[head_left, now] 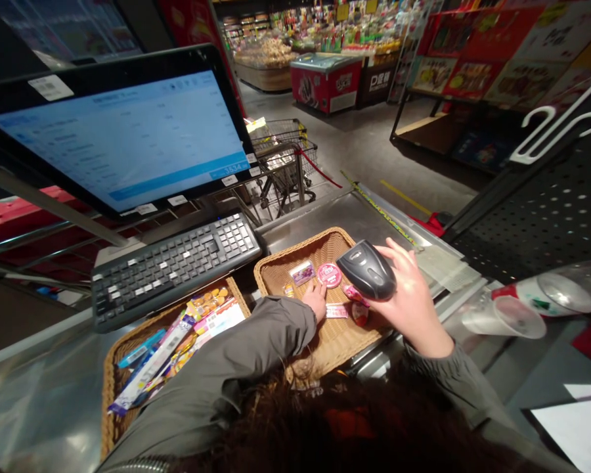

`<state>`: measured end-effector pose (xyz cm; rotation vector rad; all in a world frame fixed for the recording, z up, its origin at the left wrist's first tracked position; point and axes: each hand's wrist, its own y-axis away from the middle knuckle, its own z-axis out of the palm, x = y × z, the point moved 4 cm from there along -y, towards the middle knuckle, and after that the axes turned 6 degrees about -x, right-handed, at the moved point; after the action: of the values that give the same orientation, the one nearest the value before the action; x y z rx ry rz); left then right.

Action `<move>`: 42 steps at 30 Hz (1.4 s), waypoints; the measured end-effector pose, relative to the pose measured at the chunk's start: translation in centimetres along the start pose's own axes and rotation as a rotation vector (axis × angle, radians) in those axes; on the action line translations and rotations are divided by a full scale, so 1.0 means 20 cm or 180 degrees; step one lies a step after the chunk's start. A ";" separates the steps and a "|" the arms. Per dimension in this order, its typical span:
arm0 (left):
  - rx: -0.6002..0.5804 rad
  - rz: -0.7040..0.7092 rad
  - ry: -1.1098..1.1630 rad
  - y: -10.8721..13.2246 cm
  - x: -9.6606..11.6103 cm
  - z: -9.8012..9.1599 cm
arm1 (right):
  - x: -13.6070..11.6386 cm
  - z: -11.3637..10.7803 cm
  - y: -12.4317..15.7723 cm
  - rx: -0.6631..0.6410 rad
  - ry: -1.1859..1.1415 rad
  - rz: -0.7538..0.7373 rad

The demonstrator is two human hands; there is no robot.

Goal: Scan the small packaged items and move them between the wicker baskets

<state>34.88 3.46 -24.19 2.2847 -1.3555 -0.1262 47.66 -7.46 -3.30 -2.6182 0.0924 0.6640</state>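
The right hand point(414, 299) grips the scanner point(367, 269) just above the basket point(295, 251) on the tabletop point(354, 211). The left hand point(316, 299) is down inside the basket, fingertips by the round pink packet point(329, 274). Holding anything? Can't tell from here.

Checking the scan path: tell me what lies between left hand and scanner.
In the head view, a round pink packet lies in the wicker basket between the left hand and the scanner in the right hand.

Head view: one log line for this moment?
right hand: grips barcode scanner above wicker basket | left hand: inside wicker basket, fingertips by round pink pack | second basket: filled with packets, below keyboard
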 end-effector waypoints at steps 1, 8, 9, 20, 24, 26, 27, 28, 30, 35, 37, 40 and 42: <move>-0.0006 -0.0058 -0.0014 0.00 0.00 0.00 | 0.00 0.00 0.00 -0.0015 -0.0005 0.0021; -0.0015 -0.0093 -0.0215 0.04 -0.01 -0.22 | 0.03 -0.02 0.01 0.0122 -0.0050 0.0069; 0.0031 -0.0041 -0.0242 0.06 -0.03 -0.28 | 0.04 -0.03 0.01 0.0142 -0.0046 0.0072; 0.2362 -0.0089 -0.0849 0.92 -0.24 -1.02 | -0.17 -0.07 -0.01 0.0292 -0.0006 -0.0489; 0.2878 -0.0411 -0.0993 1.24 -0.32 -1.08 | -0.33 -0.08 -0.03 0.0271 0.0020 -0.0890; 0.3037 -0.0532 -0.0986 1.38 -0.36 -1.09 | -0.42 -0.08 -0.03 0.0196 0.0039 -0.1060; 0.3095 -0.0594 -0.0961 1.43 -0.38 -1.09 | -0.47 -0.08 -0.03 0.0155 0.0045 -0.1145; 0.3135 -0.0651 -0.0932 1.49 -0.40 -1.09 | -0.51 -0.07 -0.03 0.0114 0.0049 -0.1225; 0.3196 -0.0775 -0.0881 1.59 -0.44 -1.08 | -0.61 -0.06 -0.01 0.0044 0.0038 -0.1400; 0.3269 -0.1018 -0.0790 1.81 -0.53 -1.05 | -0.82 -0.01 0.04 -0.0070 0.0010 -0.1788; 0.3251 -0.1075 -0.0781 1.88 -0.54 -1.02 | -0.88 0.01 0.06 -0.0084 -0.0008 -0.1879; 0.3265 -0.1160 -0.0784 1.97 -0.54 -0.99 | -0.97 0.03 0.09 -0.0084 -0.0050 -0.1970; 0.3277 -0.1190 -0.0777 2.02 -0.54 -0.96 | -1.01 0.04 0.11 -0.0084 -0.0083 -0.2000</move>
<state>3.04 3.35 8.90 3.4695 -1.2312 0.2442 29.12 -9.93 4.59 -2.4511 -0.7183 0.4672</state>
